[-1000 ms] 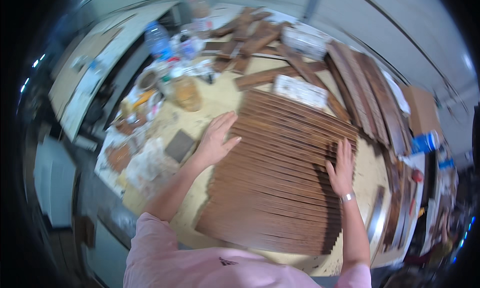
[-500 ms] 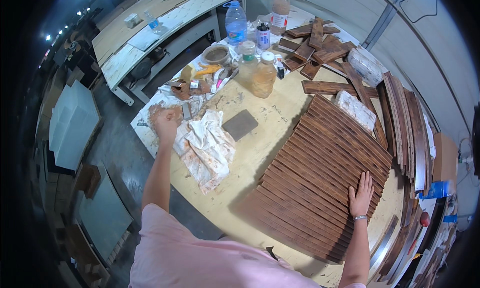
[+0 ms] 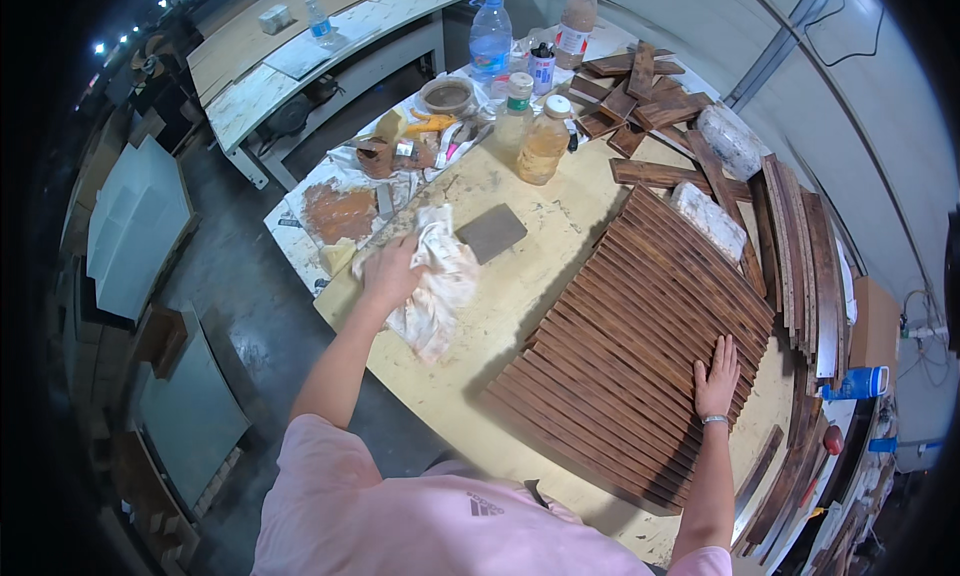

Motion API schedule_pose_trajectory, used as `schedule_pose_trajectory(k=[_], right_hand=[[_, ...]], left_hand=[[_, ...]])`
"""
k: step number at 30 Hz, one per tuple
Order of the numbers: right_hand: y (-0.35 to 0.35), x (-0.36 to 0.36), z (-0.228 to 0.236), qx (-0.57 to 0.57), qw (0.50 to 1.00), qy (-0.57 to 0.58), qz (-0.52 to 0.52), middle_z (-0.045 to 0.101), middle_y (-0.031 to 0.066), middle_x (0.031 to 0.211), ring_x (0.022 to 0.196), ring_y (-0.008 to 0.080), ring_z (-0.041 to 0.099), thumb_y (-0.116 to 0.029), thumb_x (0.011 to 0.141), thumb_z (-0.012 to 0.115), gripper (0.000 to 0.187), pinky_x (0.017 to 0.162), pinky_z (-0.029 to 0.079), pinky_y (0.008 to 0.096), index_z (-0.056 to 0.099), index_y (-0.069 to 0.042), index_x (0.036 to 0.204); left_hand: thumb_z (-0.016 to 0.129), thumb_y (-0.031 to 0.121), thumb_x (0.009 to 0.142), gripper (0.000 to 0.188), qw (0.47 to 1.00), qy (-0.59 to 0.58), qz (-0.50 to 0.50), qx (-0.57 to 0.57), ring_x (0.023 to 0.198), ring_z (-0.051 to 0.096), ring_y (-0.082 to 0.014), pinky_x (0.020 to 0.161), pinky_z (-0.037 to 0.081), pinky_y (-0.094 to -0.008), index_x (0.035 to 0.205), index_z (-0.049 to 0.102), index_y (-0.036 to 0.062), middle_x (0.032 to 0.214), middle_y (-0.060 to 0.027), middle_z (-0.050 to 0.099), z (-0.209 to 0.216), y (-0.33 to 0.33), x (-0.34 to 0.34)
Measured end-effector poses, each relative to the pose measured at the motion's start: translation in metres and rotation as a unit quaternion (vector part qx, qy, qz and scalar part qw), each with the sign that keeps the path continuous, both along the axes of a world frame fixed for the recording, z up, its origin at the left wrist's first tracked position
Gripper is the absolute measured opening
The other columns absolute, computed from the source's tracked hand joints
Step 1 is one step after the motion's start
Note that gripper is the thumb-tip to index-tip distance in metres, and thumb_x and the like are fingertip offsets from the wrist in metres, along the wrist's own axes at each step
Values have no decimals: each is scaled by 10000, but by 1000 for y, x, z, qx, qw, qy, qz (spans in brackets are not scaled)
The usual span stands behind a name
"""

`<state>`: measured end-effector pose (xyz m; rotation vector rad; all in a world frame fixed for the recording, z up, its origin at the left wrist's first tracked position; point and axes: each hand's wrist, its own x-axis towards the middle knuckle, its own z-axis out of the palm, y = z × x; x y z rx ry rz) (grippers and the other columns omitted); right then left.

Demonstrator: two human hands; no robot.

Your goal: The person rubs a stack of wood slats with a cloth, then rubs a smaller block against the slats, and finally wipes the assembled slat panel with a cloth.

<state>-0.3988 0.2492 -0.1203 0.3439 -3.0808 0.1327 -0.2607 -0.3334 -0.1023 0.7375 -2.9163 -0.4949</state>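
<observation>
Head-worn fisheye, close above workbench (image 3: 510,311), facing down and forward.

A pale pink short-sleeved T-shirt (image 3: 400,526) and a silvery wristband (image 3: 715,418).
The shirt fills the bottom centre of the frame, its soft, plain cloth creased in loose folds; a small dark print (image 3: 487,504) of slanting bars sits on the chest, just right of the frame's middle. The left sleeve (image 3: 322,456), at lower left, is wide and ends above the elbow; only a bit of the right sleeve (image 3: 703,562) shows at the lower edge. The left hand (image 3: 392,273) and forearm are bare, while the narrow, shiny band circles the wrist below the right hand (image 3: 717,376), at right of centre.
</observation>
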Motion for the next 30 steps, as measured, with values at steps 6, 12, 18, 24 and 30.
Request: schedule_pose_trajectory(k=[6,12,18,24,30], right_hand=[[2,3,3,3,1000,-1,-12,193,72,1646,1503,301,193,-364,948,562,748,1212,161,513,219,-149,1577],[-4,-1,3,-2,1000,0,-13,198,67,1645,1502,298,197,-364,944,564,746,1213,159,516,227,-152,1574],[4,3,2,4,1000,9,-13,210,72,1641,1493,306,217,-387,943,555,748,1212,166,507,235,-138,1571],[-4,-1,4,-14,1000,12,0,227,66,1636,1490,307,229,-358,928,583,746,1210,171,504,253,-162,1568],[1,1,-1,-8,1000,14,-13,242,61,1631,1483,302,243,-327,924,585,728,1203,187,504,272,-161,1561]], left_hand=[[713,40,765,371,954,247,21,166,941,649,-408,819,503,-453,1131,651,29,1015,-211,679,41,29,-19],[717,85,766,272,969,241,9,51,908,661,-388,831,517,-450,1023,675,7,964,-190,687,52,49,-64],[669,49,756,281,965,-110,-134,195,943,688,-361,895,533,-434,1031,719,26,965,-217,707,75,77,-56],[726,121,799,291,981,121,-7,149,1112,635,-361,951,506,-430,1077,713,35,1139,-205,686,4,55,-108],[755,158,812,375,944,313,-63,82,1070,634,-374,972,487,-409,1170,695,60,1152,-175,685,18,34,-53]])
